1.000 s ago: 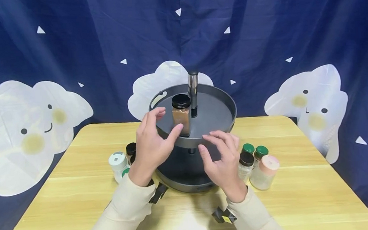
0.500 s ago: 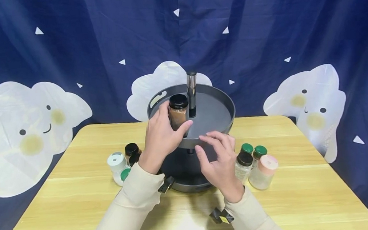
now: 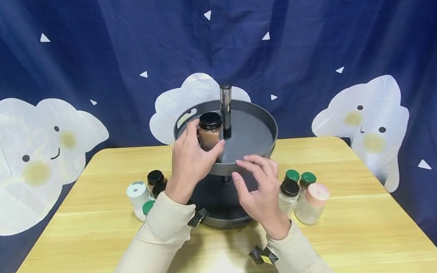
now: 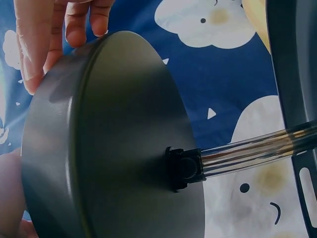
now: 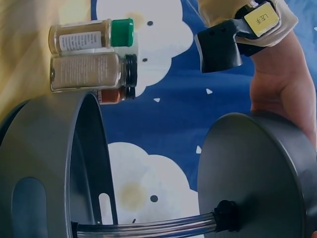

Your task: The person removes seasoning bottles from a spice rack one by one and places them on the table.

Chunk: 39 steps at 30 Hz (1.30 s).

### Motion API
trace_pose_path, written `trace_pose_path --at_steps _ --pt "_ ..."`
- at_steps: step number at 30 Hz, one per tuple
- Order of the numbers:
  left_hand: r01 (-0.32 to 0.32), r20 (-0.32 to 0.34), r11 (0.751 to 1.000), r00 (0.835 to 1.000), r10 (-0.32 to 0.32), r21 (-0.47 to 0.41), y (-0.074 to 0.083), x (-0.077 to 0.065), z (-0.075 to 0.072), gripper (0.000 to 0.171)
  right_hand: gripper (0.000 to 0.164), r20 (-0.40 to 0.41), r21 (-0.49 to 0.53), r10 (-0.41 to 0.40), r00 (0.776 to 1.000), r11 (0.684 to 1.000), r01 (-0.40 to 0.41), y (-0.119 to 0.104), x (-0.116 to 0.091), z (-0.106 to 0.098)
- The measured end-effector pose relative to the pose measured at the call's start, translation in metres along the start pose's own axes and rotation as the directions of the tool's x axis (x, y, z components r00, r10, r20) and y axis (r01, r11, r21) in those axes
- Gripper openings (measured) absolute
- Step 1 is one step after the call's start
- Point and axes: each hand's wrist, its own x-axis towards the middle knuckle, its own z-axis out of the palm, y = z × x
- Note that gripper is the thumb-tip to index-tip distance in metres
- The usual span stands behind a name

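Note:
On the left side of the upper tray point(image 3: 249, 129) stands a black-lidded spice jar point(image 3: 211, 135) with brown contents. My left hand point(image 3: 191, 165) holds it, fingers at its left side and thumb across its near right side. At the tray's front rim my right hand point(image 3: 262, 193) has its fingers loosely bent, fingertips right at the rim, gripping nothing. The left wrist view shows right-hand fingers point(image 4: 77, 22) by the tray edge; the jar is hidden there. A metal post point(image 3: 226, 105) rises through the upper tray, and the lower tray point(image 3: 216, 201) lies beneath it.
Left of the stand is a cluster with a white-lidded bottle point(image 3: 138, 197), black-lidded jars point(image 3: 155, 177) and a green lid point(image 3: 148, 207). To the right are a pink-lidded jar point(image 3: 313, 204), a black-lidded jar point(image 3: 289, 193) and two green-lidded jars. A patterned blue curtain point(image 3: 294, 60) hangs behind.
My left hand has moved right and slightly up from beside the jar and closed around it. The right hand stays near the rim. The whole view has shifted slightly.

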Motion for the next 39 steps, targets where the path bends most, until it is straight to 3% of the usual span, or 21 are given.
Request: trace_pose_path --at_steps 9,22,31,39 --pt "-0.071 -0.113 0.996 0.991 0.065 -0.054 -0.004 0.000 0.002 0.068 0.025 0.001 0.008 0.003 1.000 1.000 -0.003 0.000 -0.001 -0.002" --pt "-0.143 -0.185 0.985 0.975 0.124 -0.095 0.000 0.002 -0.004 0.067 0.024 -0.004 0.016 -0.022 1.000 1.000 0.022 0.006 0.003 -0.004" --pt "-0.235 -0.278 0.964 0.941 0.194 -0.121 0.004 0.003 -0.009 0.062 0.020 -0.078 0.008 -0.009 0.997 1.000 0.009 0.000 0.009 -0.009" --pt "-0.262 -0.334 0.957 0.919 0.209 -0.124 0.006 0.002 -0.016 0.060 0.015 -0.120 0.023 0.017 0.993 1.000 -0.015 -0.014 0.019 -0.016"
